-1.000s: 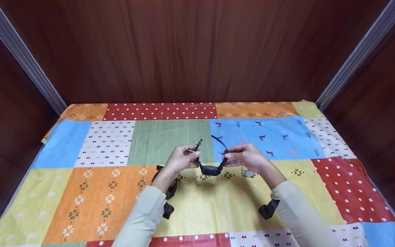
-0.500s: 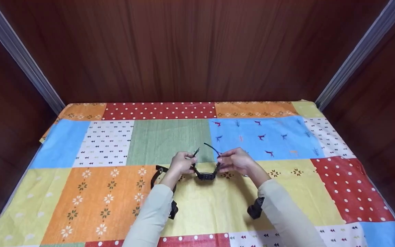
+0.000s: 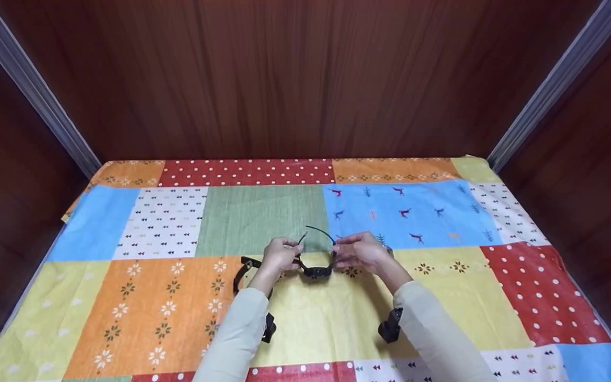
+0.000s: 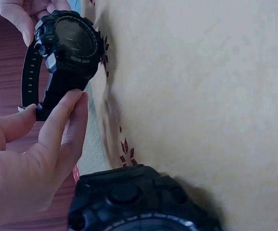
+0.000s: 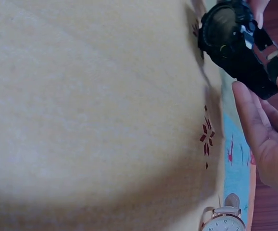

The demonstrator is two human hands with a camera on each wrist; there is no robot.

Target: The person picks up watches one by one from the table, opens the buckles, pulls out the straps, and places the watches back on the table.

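Observation:
A black digital-looking wristwatch (image 3: 317, 272) with a round dial is held between both hands, its strap ends unfastened and curving up and away. My left hand (image 3: 280, 257) pinches one strap half between thumb and fingers; in the left wrist view the watch (image 4: 74, 41) faces the camera, close over the cloth. On the other strap half, my right hand (image 3: 361, 250) has its thumb and fingertips, seen also in the right wrist view beside the watch (image 5: 223, 29). A second black watch (image 4: 139, 207) lies by the left wrist, its strap (image 3: 241, 278) showing beside the forearm.
A watch with a white dial and pale strap (image 5: 225, 222) lies near the right hand, mostly hidden in the head view. The patchwork tablecloth (image 3: 146, 313) covers the table. Dark wood panels (image 3: 295, 79) stand at the back and sides.
Both hands have lowered the black watch toward the cloth and shifted it slightly left. They have drawn closer together, and the strap ends now curve nearer each other.

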